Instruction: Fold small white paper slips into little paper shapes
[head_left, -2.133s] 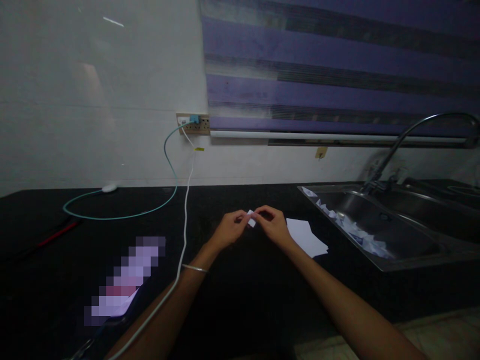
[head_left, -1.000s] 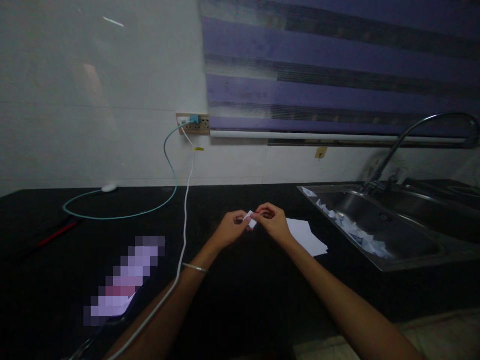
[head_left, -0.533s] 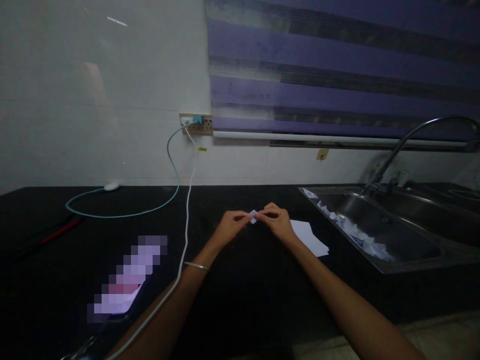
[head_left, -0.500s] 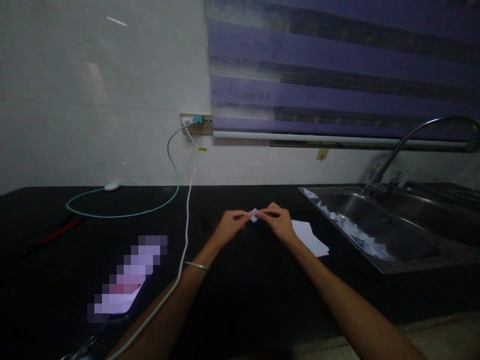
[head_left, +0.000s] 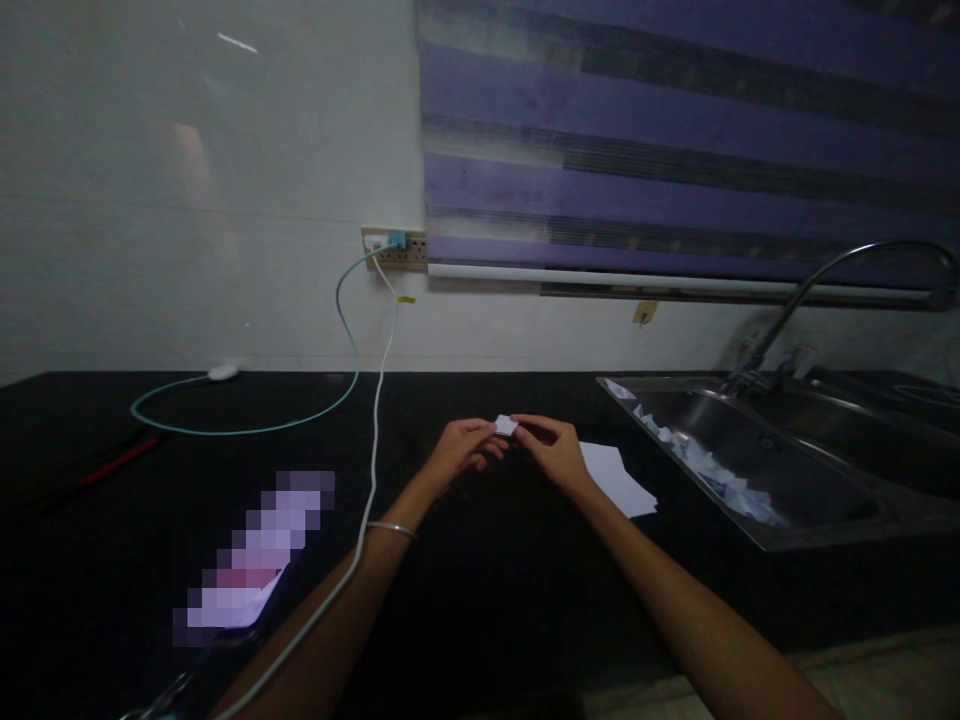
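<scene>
A small folded piece of white paper (head_left: 505, 426) is held up between my two hands above the dark counter. My left hand (head_left: 459, 448) pinches its left side with thumb and fingers, and the lower fingers are slightly spread. On the right side, the thumb and forefinger of my right hand (head_left: 553, 447) grip it. Just beyond my right wrist lie several flat sheets of white paper (head_left: 616, 478), partly covered by the hand and forearm. The exact folds are too small to make out.
Folded white papers (head_left: 712, 465) line the left edge of a steel sink (head_left: 817, 500) with a curved faucet (head_left: 787, 300). A phone with a blurred screen (head_left: 259, 560) lies left. A white cable (head_left: 373, 440) crosses my left forearm; a teal cable (head_left: 247, 432) loops behind.
The folded paper has turned from a diamond-like pose to a flatter, wider one. My left fingers have spread out a little beneath it, and my right fingers have shifted along its edge.
</scene>
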